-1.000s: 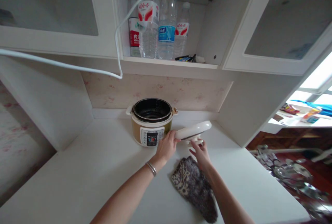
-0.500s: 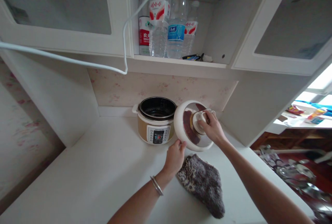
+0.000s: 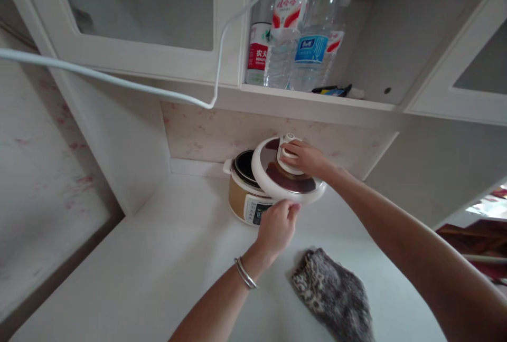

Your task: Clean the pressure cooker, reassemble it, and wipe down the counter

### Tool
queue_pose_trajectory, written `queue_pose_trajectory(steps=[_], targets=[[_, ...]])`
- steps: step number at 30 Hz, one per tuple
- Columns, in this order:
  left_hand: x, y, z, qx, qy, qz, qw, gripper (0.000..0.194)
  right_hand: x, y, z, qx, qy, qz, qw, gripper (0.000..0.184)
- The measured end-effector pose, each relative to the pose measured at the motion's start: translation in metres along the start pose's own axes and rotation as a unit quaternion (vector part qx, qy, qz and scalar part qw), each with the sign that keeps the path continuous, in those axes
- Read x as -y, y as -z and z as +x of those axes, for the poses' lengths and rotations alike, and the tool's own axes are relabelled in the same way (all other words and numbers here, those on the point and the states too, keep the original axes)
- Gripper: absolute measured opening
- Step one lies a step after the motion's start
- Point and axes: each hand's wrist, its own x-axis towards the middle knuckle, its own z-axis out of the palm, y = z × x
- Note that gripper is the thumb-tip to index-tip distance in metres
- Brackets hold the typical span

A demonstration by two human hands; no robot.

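I am stretching both arms forward. My right hand (image 3: pixel 303 157) is curling its fingers shut, reaching further and higher; my left hand (image 3: pixel 277 226), bangle at the wrist, is pinching with fingertips upward.

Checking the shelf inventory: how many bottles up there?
4, side by side on the open cabinet shelf: red-cap bottle, tall red-label bottle, blue-label bottle, and a small one behind, partly hidden. More could hide behind.
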Motion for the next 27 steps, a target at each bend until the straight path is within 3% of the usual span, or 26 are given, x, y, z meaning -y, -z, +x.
queue_pose_trajectory(steps=[4, 8, 11, 14, 18, 23, 27], targets=[[0.027, 0.046, 0.002, -0.058, 0.036, -0.009, 0.998, 0.037, -0.005, -0.023, 0.045, 0.023, 0.033, 0.026, 0.999, 0.038], [0.076, 0.086, -0.010, -0.124, 0.101, 0.003, 0.987, 0.036, -0.010, -0.045, 0.076, 0.032, 0.024, 0.055, 0.998, 0.042], [0.113, 0.104, -0.018, -0.158, 0.144, 0.022, 0.977, 0.037, -0.012, -0.058, 0.086, 0.048, 0.063, 0.074, 0.994, 0.039], [0.134, 0.111, -0.017, -0.172, 0.151, 0.050, 0.972, 0.035, -0.012, -0.065, 0.090, 0.064, 0.096, 0.089, 0.989, 0.037], [0.137, 0.112, 0.004, -0.181, 0.095, 0.064, 0.977, 0.031, -0.011, -0.068, 0.094, 0.075, 0.103, 0.103, 0.986, 0.036], [0.129, 0.114, 0.051, -0.183, 0.005, 0.106, 0.977, 0.034, -0.006, -0.069, 0.101, 0.089, 0.136, 0.098, 0.982, 0.036], [0.127, 0.115, 0.084, -0.131, -0.019, 0.159, 0.978, 0.043, -0.007, -0.075, 0.099, 0.071, 0.132, 0.079, 0.985, 0.037]])
